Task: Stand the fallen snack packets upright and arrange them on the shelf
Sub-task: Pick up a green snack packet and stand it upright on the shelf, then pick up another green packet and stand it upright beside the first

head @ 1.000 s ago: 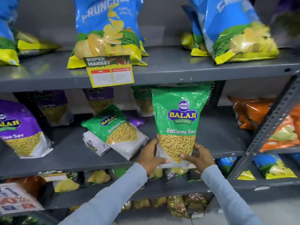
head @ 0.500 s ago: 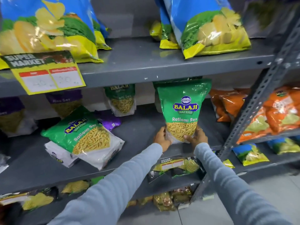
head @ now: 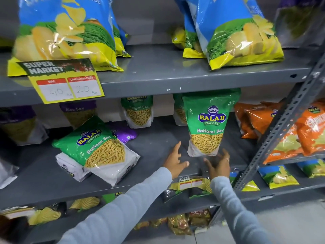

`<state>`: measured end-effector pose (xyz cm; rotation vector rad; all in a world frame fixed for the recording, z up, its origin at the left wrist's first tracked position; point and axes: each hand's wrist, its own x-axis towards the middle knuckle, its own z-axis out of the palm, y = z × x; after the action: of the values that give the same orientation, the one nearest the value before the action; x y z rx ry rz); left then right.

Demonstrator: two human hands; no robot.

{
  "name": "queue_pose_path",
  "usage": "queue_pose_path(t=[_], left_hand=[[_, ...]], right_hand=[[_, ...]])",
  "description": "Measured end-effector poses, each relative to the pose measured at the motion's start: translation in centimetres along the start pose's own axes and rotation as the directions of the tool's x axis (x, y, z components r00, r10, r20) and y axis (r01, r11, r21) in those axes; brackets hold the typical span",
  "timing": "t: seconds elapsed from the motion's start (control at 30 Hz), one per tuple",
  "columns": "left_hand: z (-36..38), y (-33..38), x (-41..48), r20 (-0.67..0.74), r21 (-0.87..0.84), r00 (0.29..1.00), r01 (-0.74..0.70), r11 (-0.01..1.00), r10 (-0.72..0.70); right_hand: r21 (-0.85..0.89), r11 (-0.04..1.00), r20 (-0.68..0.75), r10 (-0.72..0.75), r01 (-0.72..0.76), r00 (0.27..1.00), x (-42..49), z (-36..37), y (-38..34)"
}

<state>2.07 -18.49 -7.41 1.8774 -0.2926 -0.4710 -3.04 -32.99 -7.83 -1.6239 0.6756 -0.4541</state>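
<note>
Nearest, the left hand (head: 175, 162) & right hand (head: 219, 164) hover spread and empty just below the upright green packet (head: 210, 125), neither touching it; it stands on the middle shelf (head: 154, 147) w/ its long axis vertical, label facing out, top seal near the shelf above. To finish well the person should prob. pull away slowly, ready to catch a tip. Further left, the fallen green packet (head: 95, 147) lies face-up on a white one, long axis slanted, top toward back-left.

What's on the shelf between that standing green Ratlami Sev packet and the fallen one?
In the head view, only bare grey shelf and the open left hand lie between the standing packet and the fallen packet.
</note>
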Motion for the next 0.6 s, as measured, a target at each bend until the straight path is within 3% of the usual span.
queue_pose_path(t=[0.07, 0.13, 0.23, 0.3, 0.37, 0.47, 0.53, 0.6], left_hand=[[-2.0, -0.5, -2.7, -0.189, 0.030, 0.976, -0.103, 0.994, 0.107], [-4.3, -1.2, -5.4, -0.386, 0.124, 0.901, -0.161, 0.979, 0.197], [-7.7, -2.3, -9.0, -0.551, 0.283, 0.784, -0.145, 0.948, 0.285], [-10.1, -3.3, -11.0, -0.657, 0.353, 0.694, -0.062, 0.933, 0.295], [-11.9, -4.4, -12.3, -0.768, 0.350, 0.585, 0.041, 0.936, 0.261], [-13.3, -5.9, -13.6, -0.876, 0.094, 0.482, 0.157, 0.983, 0.007], [-13.7, -6.6, -13.3, -0.825, -0.231, 0.497, 0.138, 0.963, -0.269], [-14.3, -7.2, -12.3, -0.698, -0.476, 0.575, 0.073, 0.876, -0.427]], right_hand=[[-0.058, 0.994, 0.087, -0.091, 0.096, 0.992, -3.1, 1.5, 1.5], [-0.307, 0.904, 0.277, -0.215, 0.298, 0.937, -5.6, 3.8, 2.6], [-0.458, 0.658, 0.595, -0.274, 0.598, 0.756, -8.0, 8.0, 3.6], [-0.513, 0.460, 0.669, -0.314, 0.724, 0.674, -8.8, 10.8, 4.4], [-0.563, 0.320, 0.723, -0.256, 0.762, 0.641, -9.4, 12.5, 5.1], [-0.638, 0.228, 0.719, -0.165, 0.735, 0.675, -10.0, 13.6, 6.6], [-0.670, 0.251, 0.697, -0.109, 0.698, 0.709, -10.0, 13.6, 6.8], [-0.656, 0.332, 0.690, -0.101, 0.678, 0.717, -9.9, 13.4, 6.2]])
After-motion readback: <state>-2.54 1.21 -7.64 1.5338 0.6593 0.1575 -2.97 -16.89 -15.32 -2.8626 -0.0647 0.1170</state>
